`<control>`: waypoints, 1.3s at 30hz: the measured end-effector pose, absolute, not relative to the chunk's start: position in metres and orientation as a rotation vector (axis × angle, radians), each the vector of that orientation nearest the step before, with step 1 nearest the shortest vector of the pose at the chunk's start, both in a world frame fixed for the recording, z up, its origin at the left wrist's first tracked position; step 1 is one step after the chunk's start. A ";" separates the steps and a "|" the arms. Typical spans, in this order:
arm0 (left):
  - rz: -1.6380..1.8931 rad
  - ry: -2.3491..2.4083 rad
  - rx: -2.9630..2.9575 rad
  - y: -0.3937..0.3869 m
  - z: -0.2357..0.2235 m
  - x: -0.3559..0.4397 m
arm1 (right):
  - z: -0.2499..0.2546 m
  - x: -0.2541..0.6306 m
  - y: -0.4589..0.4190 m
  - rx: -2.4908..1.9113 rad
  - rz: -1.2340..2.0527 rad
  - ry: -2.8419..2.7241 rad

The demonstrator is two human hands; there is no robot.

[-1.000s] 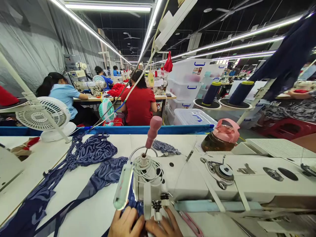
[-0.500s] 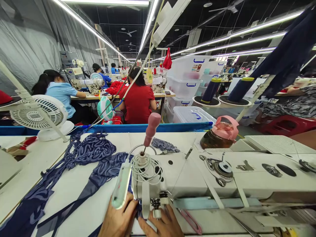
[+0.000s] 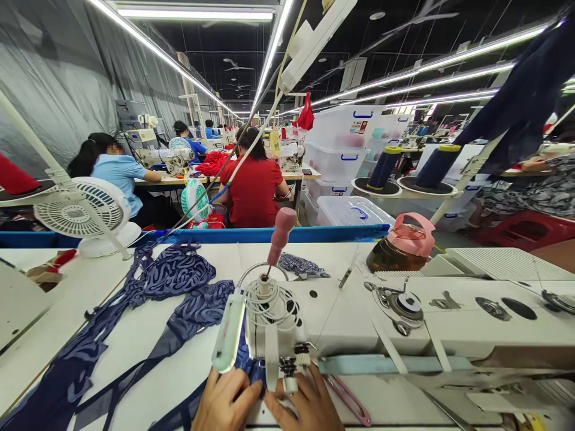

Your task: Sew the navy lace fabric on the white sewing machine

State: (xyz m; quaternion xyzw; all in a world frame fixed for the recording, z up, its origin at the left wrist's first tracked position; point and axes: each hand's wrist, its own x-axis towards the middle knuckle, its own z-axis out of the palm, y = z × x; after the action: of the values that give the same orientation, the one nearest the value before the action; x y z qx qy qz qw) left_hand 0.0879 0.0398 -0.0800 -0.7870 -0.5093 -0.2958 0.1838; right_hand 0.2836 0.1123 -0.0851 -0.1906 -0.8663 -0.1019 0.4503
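Observation:
In the head view my left hand is at the bottom, left of the needle area of a white sewing machine. Its thumb and fingers are closed on navy fabric beside the machine head. On the other side, my right hand lies low with its fingers spread, partly hidden by the thread tension parts. One of its fingertips reaches toward the fabric's edge; the needle itself is hidden. Pink-handled tweezers or snips lie right of this hand.
Patterned navy pieces spread over the table at left. A pink-handled screwdriver stands in the machine top, near a lit lamp. Behind are a jug, thread cones and a white fan. Co-workers sit further off.
The whole view has shifted slightly right and down. More navy fabric now shows behind my left hand, which has moved a little away from the lamp. My right hand stays near the needle area.

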 end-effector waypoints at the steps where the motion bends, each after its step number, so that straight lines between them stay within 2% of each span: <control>1: -0.818 -1.420 -2.242 0.041 -0.079 0.086 | -0.086 0.282 0.111 -0.452 -0.259 -2.120; 10: -0.756 -1.235 -2.098 0.043 -0.088 0.099 | -0.093 0.280 0.120 -0.405 -0.223 -2.189; 15: -0.811 -1.282 -2.094 0.044 -0.093 0.098 | -0.086 0.288 0.121 -0.460 -0.203 -2.364; 23: -0.857 -1.380 -2.052 0.051 -0.078 0.096 | -0.085 0.289 0.118 -0.588 -0.168 -2.427; 28: -0.871 -1.353 -2.087 0.058 -0.087 0.091 | -0.089 0.283 0.124 -0.525 -0.161 -2.316; 33: -1.041 -1.580 -2.198 0.057 -0.084 0.090 | -0.089 0.282 0.122 -0.561 -0.100 -2.374; 39: -0.972 -1.532 -2.248 0.055 -0.069 0.086 | -0.089 0.279 0.122 -0.535 -0.162 -2.267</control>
State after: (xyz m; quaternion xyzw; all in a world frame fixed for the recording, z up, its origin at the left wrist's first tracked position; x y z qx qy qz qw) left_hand 0.0859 0.0546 -0.0692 -0.7720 -0.5261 -0.3337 0.1262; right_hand 0.2792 0.1221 -0.0887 -0.2107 -0.8930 -0.0638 0.3925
